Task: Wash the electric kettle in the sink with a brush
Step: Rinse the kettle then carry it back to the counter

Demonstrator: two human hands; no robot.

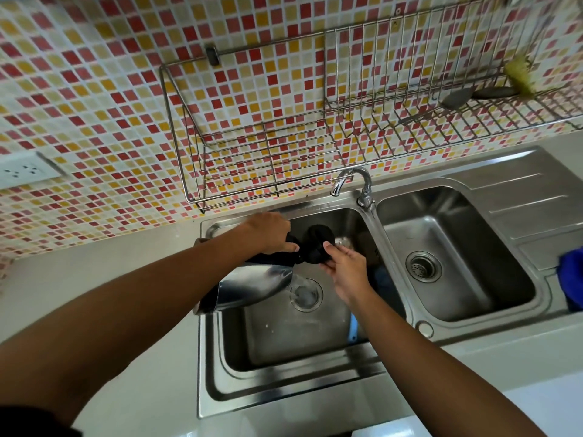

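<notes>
Both forearms fill the bottom of the view, reaching out over the left basin of the double sink. Over that basin the electric kettle is tipped on its side, shiny steel body toward the person and mouth aimed down near the drain. Left hand is wrapped tight around the black handle, carrying the weight. Right hand has its fingers curled on the round black lid, which is flipped open, thumb on top.

What could go wrong: wet steel and a one-handed hold, so the kettle could slip and bang into the basin, or the lid hinge could get strained if it's pulled too hard.

Behind that, the tap, then the wire rack on the tiled wall. Can't spot the brush for sure; a blurry yellow bristly thing on the rack might be it. Kettle's inside isn't visible either.
</notes>
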